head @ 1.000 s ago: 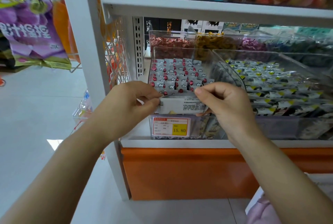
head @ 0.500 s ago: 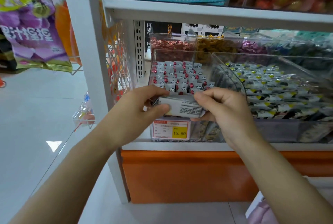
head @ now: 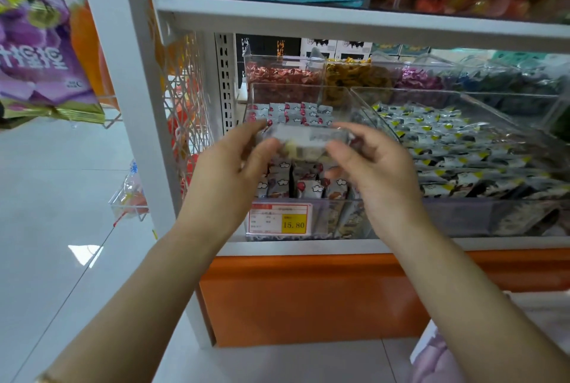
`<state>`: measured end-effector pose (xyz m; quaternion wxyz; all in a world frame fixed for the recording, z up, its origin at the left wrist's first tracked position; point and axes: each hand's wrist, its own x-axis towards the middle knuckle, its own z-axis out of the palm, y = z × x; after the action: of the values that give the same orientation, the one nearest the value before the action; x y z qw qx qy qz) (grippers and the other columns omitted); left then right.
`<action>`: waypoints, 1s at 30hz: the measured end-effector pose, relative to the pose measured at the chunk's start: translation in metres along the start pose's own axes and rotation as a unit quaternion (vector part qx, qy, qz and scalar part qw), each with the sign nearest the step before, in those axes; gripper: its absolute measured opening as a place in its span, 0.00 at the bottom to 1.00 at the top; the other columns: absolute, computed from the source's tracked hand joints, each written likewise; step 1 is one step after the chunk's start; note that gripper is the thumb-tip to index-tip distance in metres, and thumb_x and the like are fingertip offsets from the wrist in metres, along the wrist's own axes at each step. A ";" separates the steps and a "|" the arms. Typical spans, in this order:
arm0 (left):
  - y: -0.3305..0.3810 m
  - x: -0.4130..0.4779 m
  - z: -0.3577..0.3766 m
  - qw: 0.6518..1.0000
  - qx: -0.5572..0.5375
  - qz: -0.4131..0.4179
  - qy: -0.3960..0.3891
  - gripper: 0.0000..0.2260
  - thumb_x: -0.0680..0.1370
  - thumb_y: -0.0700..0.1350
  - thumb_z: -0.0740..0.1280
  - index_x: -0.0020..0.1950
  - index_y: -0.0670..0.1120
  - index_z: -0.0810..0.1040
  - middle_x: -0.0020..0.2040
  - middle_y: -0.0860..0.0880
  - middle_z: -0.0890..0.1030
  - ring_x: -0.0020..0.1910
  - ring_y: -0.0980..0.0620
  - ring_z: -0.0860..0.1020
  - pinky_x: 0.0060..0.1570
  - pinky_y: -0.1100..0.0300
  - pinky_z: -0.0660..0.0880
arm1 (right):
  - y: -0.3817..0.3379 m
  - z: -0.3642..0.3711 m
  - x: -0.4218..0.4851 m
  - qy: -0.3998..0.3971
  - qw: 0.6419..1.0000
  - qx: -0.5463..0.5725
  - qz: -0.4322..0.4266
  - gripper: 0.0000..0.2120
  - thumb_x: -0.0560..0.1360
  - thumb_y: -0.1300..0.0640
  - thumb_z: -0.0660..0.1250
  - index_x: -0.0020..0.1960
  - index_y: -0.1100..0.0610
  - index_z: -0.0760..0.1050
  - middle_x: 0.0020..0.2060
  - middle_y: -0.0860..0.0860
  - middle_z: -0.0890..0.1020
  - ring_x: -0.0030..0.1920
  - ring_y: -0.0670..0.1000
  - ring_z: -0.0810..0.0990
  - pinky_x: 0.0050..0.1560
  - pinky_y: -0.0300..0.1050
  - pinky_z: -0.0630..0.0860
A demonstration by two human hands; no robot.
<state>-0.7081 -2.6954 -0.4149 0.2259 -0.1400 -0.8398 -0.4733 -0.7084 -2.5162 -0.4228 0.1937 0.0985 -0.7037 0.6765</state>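
**Small packet held over the sweets bin**

Head view: both hands hold a small packet just above the clear bin of red-and-white wrapped sweets. The left hand pinches its left end between thumb and curled fingers, and the right hand pinches the right end the same way. Neither hand is spread wide. The packet is blurred, so its print and contents cannot be read.

It looks light and thin-walled — probably soft film that crumples and may slide between fingertips. The two short ends, where the hands already are, seem the best places to hold it, since squeezing the middle could crush whatever is inside.

Room is tight upward, because the white shelf hangs over the bins. The rim of the neighbouring bin lies just beside the right hand, and its hard edge could catch knuckles or snag the film. The white post stands to the left, apart from the left wrist. The way back toward the person is open, past the front wall carrying the price tag.
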 end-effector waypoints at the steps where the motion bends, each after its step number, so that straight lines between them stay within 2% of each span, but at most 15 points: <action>1: -0.002 0.001 0.001 0.997 0.068 0.026 0.008 0.19 0.78 0.52 0.60 0.68 0.48 0.71 0.57 0.52 0.79 0.53 0.57 0.75 0.49 0.67 0.69 | -0.001 -0.003 0.002 0.039 0.999 0.008 -0.006 0.11 0.73 0.58 0.70 0.55 0.50 0.77 0.41 0.50 0.81 0.33 0.46 0.82 0.37 0.40 0.81; 3: -0.008 0.003 0.003 0.971 0.225 0.078 -0.008 0.20 0.78 0.54 0.60 0.69 0.50 0.71 0.71 0.50 0.69 0.68 0.49 0.61 0.64 0.58 0.58 | -0.002 -0.008 0.005 0.089 0.996 -0.018 -0.016 0.11 0.74 0.57 0.69 0.55 0.52 0.75 0.39 0.49 0.76 0.32 0.44 0.82 0.38 0.42 0.81; 5: -0.014 0.003 0.006 0.939 0.325 0.089 -0.073 0.18 0.78 0.55 0.60 0.65 0.52 0.75 0.76 0.50 0.59 0.73 0.48 0.51 0.68 0.45 0.53 | -0.002 -0.011 0.006 0.110 0.990 -0.077 -0.034 0.11 0.74 0.56 0.69 0.54 0.52 0.72 0.36 0.45 0.71 0.30 0.43 0.81 0.38 0.44 0.81; 7: -0.020 0.000 0.011 0.920 0.365 0.080 -0.118 0.16 0.78 0.55 0.59 0.61 0.52 0.78 0.77 0.49 0.55 0.75 0.47 0.47 0.69 0.41 0.51 | -0.002 -0.010 0.008 0.110 0.985 -0.123 -0.047 0.11 0.74 0.55 0.69 0.53 0.54 0.70 0.36 0.44 0.71 0.29 0.43 0.80 0.38 0.47 0.81; 10: -0.022 0.000 0.014 0.942 0.310 0.069 -0.108 0.11 0.77 0.52 0.64 0.55 0.50 0.80 0.76 0.47 0.57 0.75 0.46 0.47 0.69 0.40 0.52 | -0.006 -0.004 0.014 0.078 0.977 -0.187 -0.061 0.11 0.73 0.54 0.70 0.51 0.54 0.70 0.45 0.53 0.79 0.39 0.49 0.82 0.42 0.52 0.80; 12: -0.023 0.002 0.014 0.960 0.258 0.064 -0.090 0.07 0.75 0.48 0.68 0.50 0.49 0.82 0.75 0.45 0.60 0.75 0.45 0.48 0.69 0.41 0.53 | -0.008 0.001 0.020 0.046 0.972 -0.219 -0.068 0.12 0.72 0.53 0.70 0.51 0.54 0.72 0.46 0.52 0.79 0.46 0.53 0.80 0.49 0.54 0.78; 14: -0.025 0.002 0.013 0.965 0.238 0.063 -0.084 0.04 0.74 0.45 0.69 0.48 0.49 0.82 0.74 0.44 0.62 0.75 0.45 0.48 0.70 0.42 0.53 | -0.009 0.006 0.029 0.011 0.960 -0.269 -0.080 0.15 0.71 0.51 0.72 0.54 0.56 0.74 0.46 0.46 0.77 0.48 0.48 0.76 0.51 0.34 0.73; 15: -0.026 0.001 0.013 0.966 0.235 0.064 -0.085 0.04 0.74 0.45 0.69 0.48 0.49 0.82 0.74 0.44 0.62 0.75 0.45 0.48 0.70 0.43 0.52 | -0.009 0.010 0.033 -0.004 0.948 -0.305 -0.087 0.17 0.70 0.50 0.72 0.55 0.56 0.75 0.47 0.46 0.75 0.48 0.45 0.73 0.46 0.23 0.67; 16: -0.026 0.001 0.012 0.966 0.234 0.066 -0.087 0.05 0.74 0.45 0.69 0.48 0.49 0.82 0.74 0.44 0.63 0.75 0.45 0.48 0.70 0.43 0.52 | -0.009 0.016 0.036 -0.019 0.937 -0.337 -0.093 0.18 0.69 0.49 0.73 0.55 0.57 0.75 0.48 0.46 0.74 0.49 0.44 0.70 0.43 0.21 0.63; 18: -0.025 0.001 0.011 0.965 0.233 0.072 -0.092 0.05 0.74 0.45 0.69 0.49 0.50 0.82 0.74 0.44 0.63 0.75 0.45 0.48 0.70 0.44 0.52 | -0.005 0.027 0.041 -0.055 0.914 -0.391 -0.095 0.20 0.68 0.49 0.74 0.55 0.58 0.76 0.49 0.49 0.71 0.49 0.45 0.69 0.40 0.26 0.62; 21: -0.023 0.002 0.007 0.969 0.219 0.077 -0.089 0.07 0.73 0.47 0.70 0.50 0.49 0.82 0.73 0.44 0.64 0.75 0.45 0.51 0.71 0.46 0.52 | 0.001 0.039 0.045 -0.121 0.883 -0.445 -0.083 0.22 0.69 0.50 0.74 0.59 0.58 0.77 0.55 0.53 0.75 0.54 0.52 0.74 0.48 0.38 0.65; 25: -0.021 0.005 -0.003 0.963 0.240 0.110 -0.055 0.15 0.70 0.49 0.72 0.52 0.42 0.77 0.69 0.42 0.68 0.71 0.44 0.60 0.66 0.57 0.54 | 0.006 0.041 0.046 -0.207 0.814 -0.529 -0.121 0.11 0.73 0.46 0.68 0.52 0.50 0.80 0.44 0.48 0.78 0.52 0.52 0.72 0.49 0.47 0.68; 27: -0.022 0.005 -0.005 0.959 0.255 0.104 -0.060 0.20 0.70 0.51 0.71 0.56 0.41 0.74 0.71 0.42 0.66 0.71 0.44 0.59 0.67 0.58 0.53 | 0.009 0.041 0.047 -0.252 0.785 -0.553 -0.117 0.10 0.77 0.48 0.62 0.55 0.46 0.79 0.45 0.49 0.79 0.53 0.52 0.71 0.52 0.50 0.67; 28: -0.023 0.004 -0.005 0.959 0.257 0.098 -0.067 0.22 0.70 0.52 0.71 0.58 0.41 0.73 0.72 0.42 0.65 0.72 0.44 0.58 0.67 0.57 0.53 | 0.009 0.041 0.049 -0.262 0.786 -0.548 -0.114 0.10 0.78 0.51 0.60 0.56 0.47 0.78 0.48 0.50 0.79 0.53 0.53 0.72 0.54 0.51 0.68; 30: -0.024 0.003 -0.005 0.960 0.254 0.085 -0.077 0.23 0.70 0.53 0.70 0.60 0.42 0.72 0.73 0.44 0.62 0.73 0.46 0.55 0.69 0.55 0.52 | 0.005 0.039 0.057 -0.241 0.838 -0.481 -0.089 0.11 0.78 0.58 0.59 0.56 0.50 0.77 0.48 0.51 0.82 0.47 0.49 0.78 0.49 0.50 0.74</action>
<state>-0.7208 -2.7122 -0.4288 0.2282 -0.1849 -0.9323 -0.2110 -0.7671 -2.5475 -0.4049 0.1003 0.2152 -0.9532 0.1872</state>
